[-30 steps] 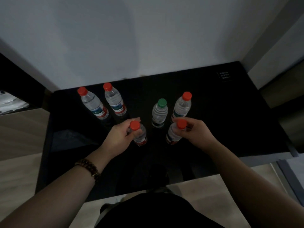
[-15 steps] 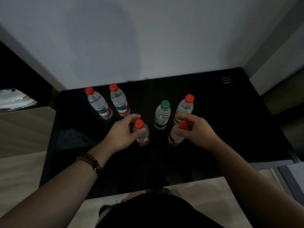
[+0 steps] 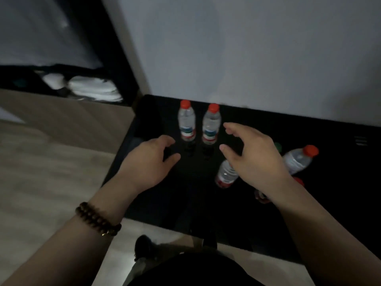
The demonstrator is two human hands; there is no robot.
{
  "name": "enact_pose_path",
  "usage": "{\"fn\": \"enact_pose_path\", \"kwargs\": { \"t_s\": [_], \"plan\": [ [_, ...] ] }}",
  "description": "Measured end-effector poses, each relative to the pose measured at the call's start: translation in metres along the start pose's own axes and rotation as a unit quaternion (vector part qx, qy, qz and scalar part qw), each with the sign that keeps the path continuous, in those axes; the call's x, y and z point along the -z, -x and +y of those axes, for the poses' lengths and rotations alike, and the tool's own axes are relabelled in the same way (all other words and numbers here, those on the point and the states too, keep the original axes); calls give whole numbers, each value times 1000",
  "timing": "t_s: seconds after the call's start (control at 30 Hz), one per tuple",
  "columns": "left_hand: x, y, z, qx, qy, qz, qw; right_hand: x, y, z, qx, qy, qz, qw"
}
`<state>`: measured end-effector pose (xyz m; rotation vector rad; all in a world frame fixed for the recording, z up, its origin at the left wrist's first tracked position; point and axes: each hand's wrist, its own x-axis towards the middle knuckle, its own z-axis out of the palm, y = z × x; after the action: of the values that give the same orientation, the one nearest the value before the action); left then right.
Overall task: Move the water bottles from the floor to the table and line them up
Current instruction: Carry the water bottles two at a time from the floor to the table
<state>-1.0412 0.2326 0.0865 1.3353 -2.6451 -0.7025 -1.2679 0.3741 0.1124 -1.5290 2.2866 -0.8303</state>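
Note:
Two clear water bottles with red caps stand upright side by side at the back of the black table point(image 3: 206, 203): the left bottle point(image 3: 187, 122) and the right bottle point(image 3: 211, 125). My left hand point(image 3: 151, 162) hovers just left of them, fingers curled apart and holding nothing. My right hand point(image 3: 255, 155) is spread open to their right. Under it a third bottle point(image 3: 225, 175) shows, its cap hidden. A red-capped bottle point(image 3: 300, 158) stands further right, with a green cap point(image 3: 278, 146) and another red cap point(image 3: 299, 181) peeking from behind my right wrist.
A grey wall rises behind the table. To the left is light wood flooring point(image 3: 51, 172) and a dark shelf with white cloth point(image 3: 92, 89). My dark clothing and a shoe point(image 3: 144, 246) fill the bottom of the view.
Both hands have let go of the two front red-capped bottles and moved left toward the back pair. The view has swung left.

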Motion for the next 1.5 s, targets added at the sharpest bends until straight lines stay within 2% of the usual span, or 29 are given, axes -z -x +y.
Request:
{"fn": "enact_pose_path", "kwargs": {
  "t_s": [0.13, 0.3, 0.4, 0.6, 0.8, 1.03, 1.27, 1.5],
  "plan": [
    [17, 47, -69, 94, -3, -27, 995, -61, -28, -57, 55, 13, -111, 992],
    [47, 115, -166, 183, -46, -30, 982, -152, -40, -146, 116, 48, -228, 965],
    [61, 161, -231, 218, -40, -20, 975, -215, -39, -207, 135, 83, -285, 945],
    [88, 263, -381, 322, 0, -59, 945, -347, -21, -343, 178, 155, -363, 902],
    [126, 353, -503, 409, 22, -55, 910, -451, -2, -468, 240, 195, -397, 864],
    [153, 405, -611, 481, 76, -18, 873, -553, -7, -569, 295, 219, -429, 825],
    [201, 407, -751, 522, 87, 11, 849, -673, -54, -685, 324, 182, -436, 820],
    [297, 372, -895, 539, 99, 22, 836, -768, -127, -833, 337, 144, -453, 812]
  ]
}}
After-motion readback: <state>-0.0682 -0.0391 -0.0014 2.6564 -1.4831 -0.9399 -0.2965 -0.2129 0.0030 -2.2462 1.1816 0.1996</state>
